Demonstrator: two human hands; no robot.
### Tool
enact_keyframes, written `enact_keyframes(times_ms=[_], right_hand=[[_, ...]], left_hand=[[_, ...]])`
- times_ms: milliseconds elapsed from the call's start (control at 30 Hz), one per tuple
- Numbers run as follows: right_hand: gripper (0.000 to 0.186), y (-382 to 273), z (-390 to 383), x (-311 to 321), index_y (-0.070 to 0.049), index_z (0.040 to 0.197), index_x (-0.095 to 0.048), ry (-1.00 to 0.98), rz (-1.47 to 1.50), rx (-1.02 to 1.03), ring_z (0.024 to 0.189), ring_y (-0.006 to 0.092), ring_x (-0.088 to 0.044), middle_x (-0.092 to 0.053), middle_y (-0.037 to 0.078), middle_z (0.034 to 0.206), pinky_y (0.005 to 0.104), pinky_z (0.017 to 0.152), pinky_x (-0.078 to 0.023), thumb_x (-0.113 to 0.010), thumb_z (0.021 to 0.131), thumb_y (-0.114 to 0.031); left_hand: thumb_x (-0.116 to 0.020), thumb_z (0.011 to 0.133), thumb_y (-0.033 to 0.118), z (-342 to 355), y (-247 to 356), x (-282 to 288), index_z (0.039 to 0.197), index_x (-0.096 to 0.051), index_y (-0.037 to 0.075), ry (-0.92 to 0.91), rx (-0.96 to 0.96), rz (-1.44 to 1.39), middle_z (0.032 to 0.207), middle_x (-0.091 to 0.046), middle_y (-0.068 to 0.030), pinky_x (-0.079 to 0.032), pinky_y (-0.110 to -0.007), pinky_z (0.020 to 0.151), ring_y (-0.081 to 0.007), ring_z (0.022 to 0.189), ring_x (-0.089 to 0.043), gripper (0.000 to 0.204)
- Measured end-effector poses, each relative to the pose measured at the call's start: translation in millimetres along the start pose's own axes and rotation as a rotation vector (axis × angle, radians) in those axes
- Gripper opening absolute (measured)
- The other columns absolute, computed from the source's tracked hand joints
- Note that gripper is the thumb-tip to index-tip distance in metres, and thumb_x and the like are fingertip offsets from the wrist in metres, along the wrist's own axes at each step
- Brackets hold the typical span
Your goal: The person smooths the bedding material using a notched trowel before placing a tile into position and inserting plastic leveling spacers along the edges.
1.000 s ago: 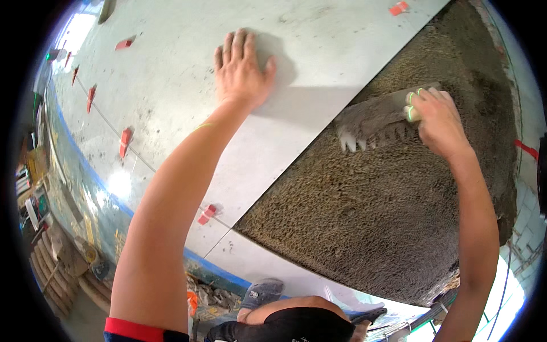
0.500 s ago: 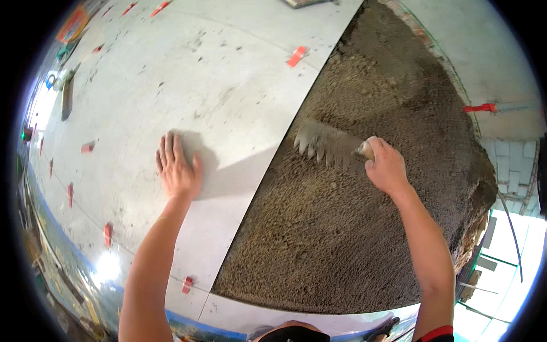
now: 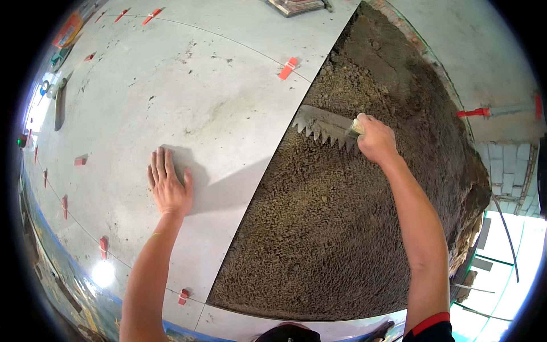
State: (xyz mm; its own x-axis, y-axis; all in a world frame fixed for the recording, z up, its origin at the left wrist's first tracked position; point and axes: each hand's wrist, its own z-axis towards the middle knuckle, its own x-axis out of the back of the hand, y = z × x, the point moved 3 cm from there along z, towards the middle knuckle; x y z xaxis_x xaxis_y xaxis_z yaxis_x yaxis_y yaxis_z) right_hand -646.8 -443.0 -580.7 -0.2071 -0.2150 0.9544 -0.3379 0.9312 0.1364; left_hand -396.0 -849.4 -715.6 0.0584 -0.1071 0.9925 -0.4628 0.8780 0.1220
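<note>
Pressed flat on a pale floor tile [image 3: 228,85], my left hand [image 3: 170,185] has its fingers stretched and holds nothing. My right hand [image 3: 377,138] is wrapped round the light handle of a notched trowel [image 3: 325,122]. The trowel's grey metal blade lies across the damp brown mortar bed [image 3: 319,228], teeth toward me, its far left end close to the tile edge. Rough, crumbly mortar shows around the teeth. Part of the handle is hidden in my fist.
Red tile-levelling wedges [image 3: 289,68] sit along the tile joints. At the top lies a dark-rimmed flat tool [image 3: 296,5]. A wooden-handled tool [image 3: 59,105] rests at the far left. A broken concrete edge [image 3: 473,222] and grey blockwork [image 3: 510,171] border the right side.
The trowel and my right hand have moved a little up and away from me over the mortar. My left hand stays on the tile; the whole view has shifted slightly.
</note>
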Motion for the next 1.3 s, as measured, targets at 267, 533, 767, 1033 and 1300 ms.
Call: enact_keyframes(times_ms=[267,533,767,1033,1300], right_hand=[[0.029,-13,-2,7,-0.004,0.11,-0.056,-0.086,-0.023,0.078,0.104,0.0395,-0.067,-0.068,0.018,0.112,0.0512,0.089,-0.052,-0.059,0.081,-0.001],[0.031,-25,-43,-6,-0.005,0.11,-0.056,-0.109,-0.04,0.199,0.098,0.0359,-0.07,-0.069,0.016,0.108,0.051,0.081,-0.054,-0.06,0.08,0.0],[0.032,2,-59,4,-0.005,0.118,-0.054,-0.188,0.205,-0.067,0.109,0.0365,-0.065,-0.065,0.016,0.119,0.0521,0.091,-0.05,-0.06,0.086,-0.009],[0.035,-46,-37,-15,-0.002,0.122,-0.052,-0.185,0.358,-0.118,0.089,0.0304,-0.07,-0.068,0.019,0.106,0.0469,0.079,-0.057,-0.059,0.09,-0.013],[0.037,-52,7,-20,-0.004,0.121,-0.058,-0.035,0.276,-0.204,0.105,0.0388,-0.069,-0.069,0.019,0.117,0.049,0.09,-0.055,-0.063,0.086,-0.016]], left_hand=[[-0.05,0.101,0.037,2,1,-1,0.158,-0.029,0.006,0.041,-0.014,-0.024,0.166,-0.027,-0.0129,-0.013,-0.049,0.128,-0.03,0.156,-0.019,0.068],[-0.05,0.101,0.037,3,2,-5,0.158,-0.029,0.007,0.035,-0.022,-0.029,0.166,-0.027,-0.0125,-0.014,-0.05,0.127,-0.0303,0.156,-0.019,0.068],[-0.049,0.101,0.039,4,2,1,0.157,-0.03,0.005,0.011,-0.011,-0.01,0.166,-0.026,-0.0133,-0.013,-0.048,0.128,-0.0301,0.156,-0.018,0.069],[-0.05,0.1,0.038,5,0,4,0.158,-0.03,0.004,0.003,-0.001,-0.015,0.166,-0.026,-0.0137,-0.013,-0.049,0.128,-0.0308,0.156,-0.018,0.07],[-0.05,0.099,0.036,6,2,-3,0.157,-0.031,0.003,0.033,-0.021,-0.032,0.166,-0.027,-0.0136,-0.014,-0.049,0.128,-0.0313,0.156,-0.019,0.069]])
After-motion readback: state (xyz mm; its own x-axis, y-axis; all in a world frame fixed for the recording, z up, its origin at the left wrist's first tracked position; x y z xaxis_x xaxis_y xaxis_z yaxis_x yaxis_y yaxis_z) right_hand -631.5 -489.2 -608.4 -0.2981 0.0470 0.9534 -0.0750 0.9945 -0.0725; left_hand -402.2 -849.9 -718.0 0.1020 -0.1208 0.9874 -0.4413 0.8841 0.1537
